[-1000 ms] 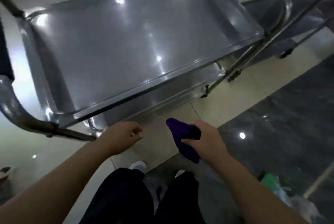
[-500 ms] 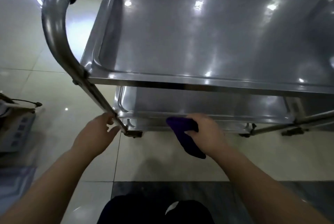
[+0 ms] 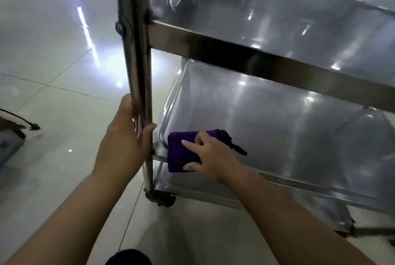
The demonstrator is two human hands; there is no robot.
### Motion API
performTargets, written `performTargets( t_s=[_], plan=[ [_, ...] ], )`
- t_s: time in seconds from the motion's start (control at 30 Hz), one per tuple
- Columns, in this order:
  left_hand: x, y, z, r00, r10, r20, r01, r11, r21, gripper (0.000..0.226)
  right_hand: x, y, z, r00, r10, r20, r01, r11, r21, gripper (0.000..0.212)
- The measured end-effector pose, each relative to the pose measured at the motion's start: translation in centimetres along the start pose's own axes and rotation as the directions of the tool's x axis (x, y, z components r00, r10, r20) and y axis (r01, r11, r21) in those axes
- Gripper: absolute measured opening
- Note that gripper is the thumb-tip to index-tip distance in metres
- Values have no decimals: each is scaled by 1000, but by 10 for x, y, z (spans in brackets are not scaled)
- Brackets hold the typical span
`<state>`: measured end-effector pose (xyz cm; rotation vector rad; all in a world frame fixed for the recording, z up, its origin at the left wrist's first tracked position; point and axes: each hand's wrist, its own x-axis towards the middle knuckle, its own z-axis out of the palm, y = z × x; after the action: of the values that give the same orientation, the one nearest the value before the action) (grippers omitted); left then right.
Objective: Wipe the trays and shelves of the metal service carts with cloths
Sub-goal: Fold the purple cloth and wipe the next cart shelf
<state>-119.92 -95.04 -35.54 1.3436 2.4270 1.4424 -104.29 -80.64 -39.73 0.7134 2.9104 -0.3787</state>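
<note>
A steel service cart fills the view, with its top tray point(image 3: 299, 20) above and its middle shelf point(image 3: 288, 127) below. A folded purple cloth point(image 3: 181, 151) lies flat on the shelf's near left corner. My right hand point(image 3: 211, 157) presses down on the cloth with straight fingers spread over it. My left hand point(image 3: 126, 136) grips the cart's upright post point(image 3: 136, 61) at the near left corner, thumb wrapped round the tube. A lower shelf point(image 3: 213, 189) shows beneath the near rim.
Pale glossy floor tiles point(image 3: 53, 61) spread to the left. A caster point(image 3: 162, 199) sits under the post. A dark object with a cable point(image 3: 19, 123) lies at the left edge. My dark trouser knee point(image 3: 128, 257) shows at the bottom.
I have come lower and closer to the cart. My right hand carried the cloth onto the middle shelf and flattened on it. My left hand closed round the post.
</note>
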Motion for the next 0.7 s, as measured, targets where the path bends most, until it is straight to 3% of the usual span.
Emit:
performTargets(
  t_s=[0.17,0.3,0.4,0.47,0.53,0.6,0.7],
  plan=[
    [2,-19,11,995,89,-35,-92,993,-74,60,33,18,14,984,-115,-138,85,975,-204,63],
    [1,-26,13,994,106,-23,-107,993,-53,69,45,15,34,969,-73,-235,46,992,-117,63],
    [0,-29,12,993,114,-20,-115,992,-60,72,74,30,27,943,149,-298,-184,978,-93,58],
    [-1,-32,12,993,115,-35,-116,992,-52,73,101,36,19,873,386,-298,-421,905,-61,52],
    [-1,-35,13,991,121,-54,-123,991,-47,75,124,26,17,825,506,-250,-529,848,-31,52],
    [1,-38,12,989,131,-64,-134,990,-48,76,132,11,21,887,411,-209,-427,904,-35,52],
    [3,-39,10,991,119,-57,-123,990,-70,77,110,0,35,972,30,-234,-56,993,-105,53]
  ],
)
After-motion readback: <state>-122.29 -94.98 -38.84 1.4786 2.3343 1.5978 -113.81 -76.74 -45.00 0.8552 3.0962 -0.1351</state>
